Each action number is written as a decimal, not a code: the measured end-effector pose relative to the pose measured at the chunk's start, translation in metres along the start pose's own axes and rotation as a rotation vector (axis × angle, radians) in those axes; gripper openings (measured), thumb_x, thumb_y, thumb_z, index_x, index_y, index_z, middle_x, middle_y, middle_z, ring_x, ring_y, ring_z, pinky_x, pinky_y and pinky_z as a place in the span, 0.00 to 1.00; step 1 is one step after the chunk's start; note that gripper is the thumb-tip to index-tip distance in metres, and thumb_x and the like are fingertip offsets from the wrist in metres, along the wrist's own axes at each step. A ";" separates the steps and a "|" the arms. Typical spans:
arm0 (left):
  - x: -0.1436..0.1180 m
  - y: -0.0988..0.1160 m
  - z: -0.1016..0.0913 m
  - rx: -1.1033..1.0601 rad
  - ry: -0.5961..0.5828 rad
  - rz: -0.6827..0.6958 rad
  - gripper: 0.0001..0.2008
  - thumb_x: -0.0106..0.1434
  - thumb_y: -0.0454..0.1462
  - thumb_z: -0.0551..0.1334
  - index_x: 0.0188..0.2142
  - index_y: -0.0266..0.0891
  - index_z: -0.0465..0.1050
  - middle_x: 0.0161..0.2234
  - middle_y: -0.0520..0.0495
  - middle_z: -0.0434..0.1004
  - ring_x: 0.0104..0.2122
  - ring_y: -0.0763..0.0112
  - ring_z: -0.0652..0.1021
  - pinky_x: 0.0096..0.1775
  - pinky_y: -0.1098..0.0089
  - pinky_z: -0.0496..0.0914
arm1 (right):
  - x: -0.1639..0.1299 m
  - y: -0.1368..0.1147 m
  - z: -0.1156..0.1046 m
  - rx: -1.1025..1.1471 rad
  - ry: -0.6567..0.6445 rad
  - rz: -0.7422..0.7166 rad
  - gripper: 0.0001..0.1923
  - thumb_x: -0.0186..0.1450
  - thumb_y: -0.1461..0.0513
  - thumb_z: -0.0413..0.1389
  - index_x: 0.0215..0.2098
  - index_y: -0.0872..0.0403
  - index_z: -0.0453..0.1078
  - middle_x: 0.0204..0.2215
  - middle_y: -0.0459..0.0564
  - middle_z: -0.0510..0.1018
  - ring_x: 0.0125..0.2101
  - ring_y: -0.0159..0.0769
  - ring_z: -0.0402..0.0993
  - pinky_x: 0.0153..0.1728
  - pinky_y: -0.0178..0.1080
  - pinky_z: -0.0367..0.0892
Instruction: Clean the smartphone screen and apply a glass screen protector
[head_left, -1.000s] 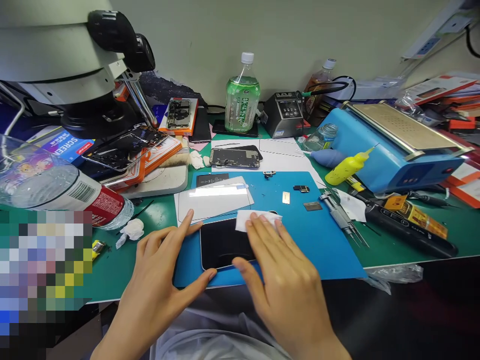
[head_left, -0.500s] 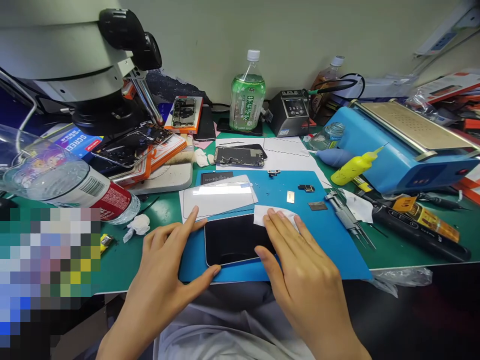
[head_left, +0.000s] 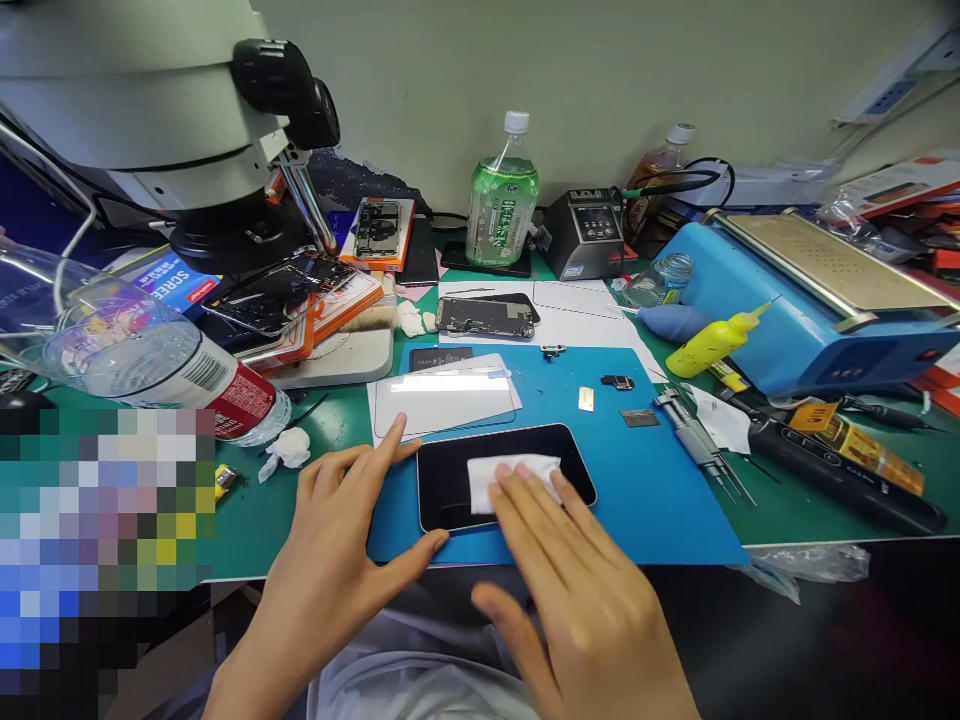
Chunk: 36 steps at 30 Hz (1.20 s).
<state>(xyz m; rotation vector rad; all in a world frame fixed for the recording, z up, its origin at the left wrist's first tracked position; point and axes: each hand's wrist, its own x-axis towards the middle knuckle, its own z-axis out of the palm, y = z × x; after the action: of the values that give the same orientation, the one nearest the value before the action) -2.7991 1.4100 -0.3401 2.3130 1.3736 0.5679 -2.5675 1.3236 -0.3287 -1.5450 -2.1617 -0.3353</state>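
glossy black phone [head_left: 450, 480], soft white wipe [head_left: 510, 478]

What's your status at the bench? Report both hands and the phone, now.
Left hand braces the phone at its left edge. Right hand presses a white wipe onto the screen. Phone flat on the blue mat. Tweezers lie apart, right.

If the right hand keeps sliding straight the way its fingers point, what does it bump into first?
The right hand points up and slightly left across the phone, fingers on the white wipe. Past the phone's far edge, it would probably first meet the clear screen protector, though depth is uncertain.
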 end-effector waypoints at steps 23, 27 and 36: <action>0.000 -0.001 -0.004 -0.015 -0.034 0.063 0.47 0.71 0.46 0.66 0.78 0.57 0.36 0.68 0.55 0.72 0.61 0.56 0.64 0.64 0.58 0.54 | -0.015 -0.011 0.007 -0.011 0.068 0.058 0.25 0.74 0.62 0.62 0.66 0.67 0.71 0.63 0.60 0.78 0.69 0.48 0.69 0.75 0.48 0.56; -0.003 -0.001 -0.008 -0.080 -0.053 0.050 0.40 0.75 0.38 0.57 0.78 0.58 0.35 0.70 0.57 0.69 0.63 0.59 0.63 0.65 0.56 0.54 | -0.008 -0.036 0.017 0.016 0.118 0.053 0.20 0.73 0.65 0.63 0.60 0.66 0.76 0.59 0.58 0.82 0.63 0.47 0.76 0.74 0.46 0.58; -0.006 -0.003 -0.007 -0.189 -0.042 -0.009 0.31 0.80 0.40 0.46 0.77 0.66 0.40 0.70 0.59 0.70 0.63 0.58 0.63 0.64 0.50 0.55 | 0.009 -0.048 0.027 0.213 0.254 0.158 0.10 0.70 0.73 0.64 0.49 0.61 0.81 0.49 0.55 0.88 0.52 0.43 0.85 0.68 0.48 0.68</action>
<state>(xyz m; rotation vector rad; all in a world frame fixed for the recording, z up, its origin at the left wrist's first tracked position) -2.8080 1.4069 -0.3366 2.1553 1.2536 0.6146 -2.6207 1.3269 -0.3439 -1.4561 -1.8072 -0.2272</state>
